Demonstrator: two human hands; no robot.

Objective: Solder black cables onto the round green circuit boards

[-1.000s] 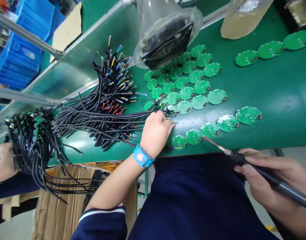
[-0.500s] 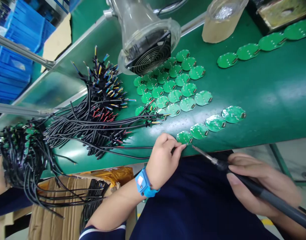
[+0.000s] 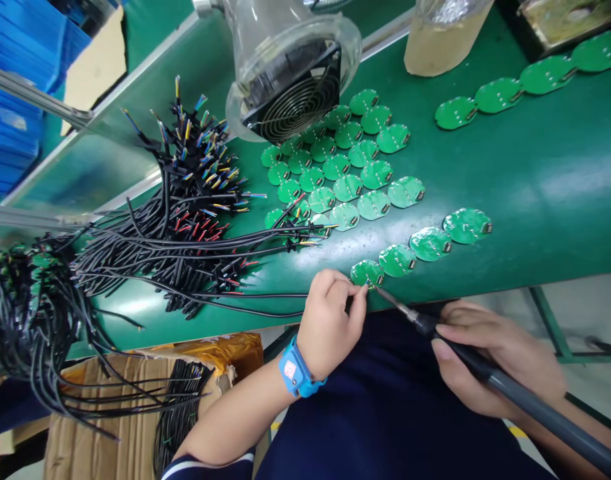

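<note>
My left hand (image 3: 332, 320), a blue band on its wrist, pinches the end of a black cable (image 3: 265, 296) that runs in from the left. A thin wire end shows at its fingertips, against the lower edge of a round green circuit board (image 3: 366, 273). That board is the nearest of a joined row, with further boards (image 3: 430, 243) stretching to the right. In my right hand (image 3: 500, 353) is a soldering iron (image 3: 410, 315), gripped like a pen. Its tip is at the board's lower edge, close to my left fingertips; whether it touches is too small to tell.
Several rows of green boards (image 3: 348, 187) lie beneath a fume extractor (image 3: 295, 87). Black cables with stripped ends (image 3: 185, 193) are heaped at left. Another board strip (image 3: 500, 95), a cup (image 3: 438, 37) and a metal tray (image 3: 560, 23) stand at back right. A cardboard box (image 3: 110, 413) sits below.
My right hand has moved left, bringing the soldering iron's tip from just right of the nearest board to its lower edge. My left hand stays at the board. The view has shifted slightly.
</note>
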